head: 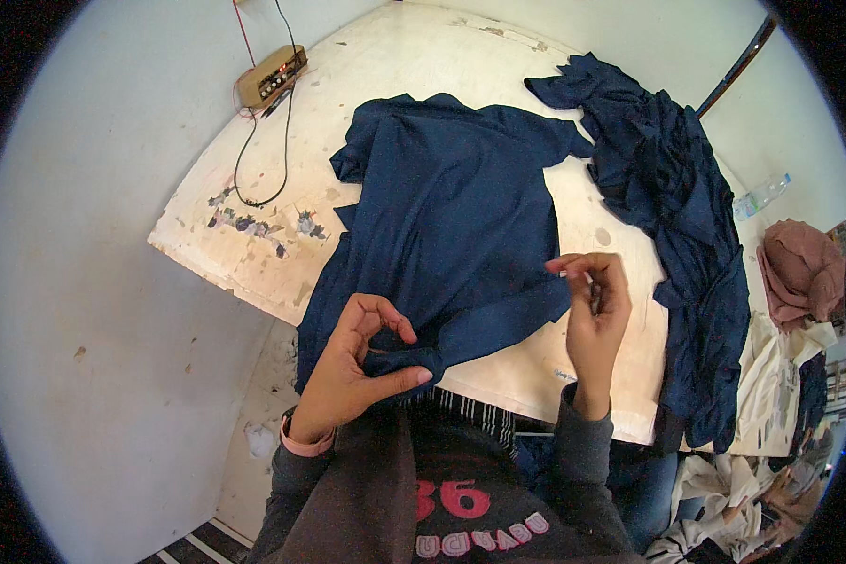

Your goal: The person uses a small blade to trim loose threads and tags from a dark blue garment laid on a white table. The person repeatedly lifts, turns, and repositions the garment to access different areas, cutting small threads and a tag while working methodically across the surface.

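A dark blue cloth garment [458, 211] lies spread on the pale, worn table in front of me. My left hand [370, 359] is at its near edge, with a fold of the cloth between the thumb and the curled fingers. To the right, my right hand [596, 296] is raised beside the garment's right edge. Its thumb and fingertips are pinched together on a tiny whitish thing, too small to name. Whether those fingertips also touch the blue cloth cannot be told.
Another heap of dark blue cloth [684, 190] runs down the table's right side. Beyond it are a plastic bottle [761, 197], a brownish-pink cloth bundle [800, 271] and cream cloth [768, 388]. A tan control box [271, 77] with a looping black cable stands at the back left by the wall.
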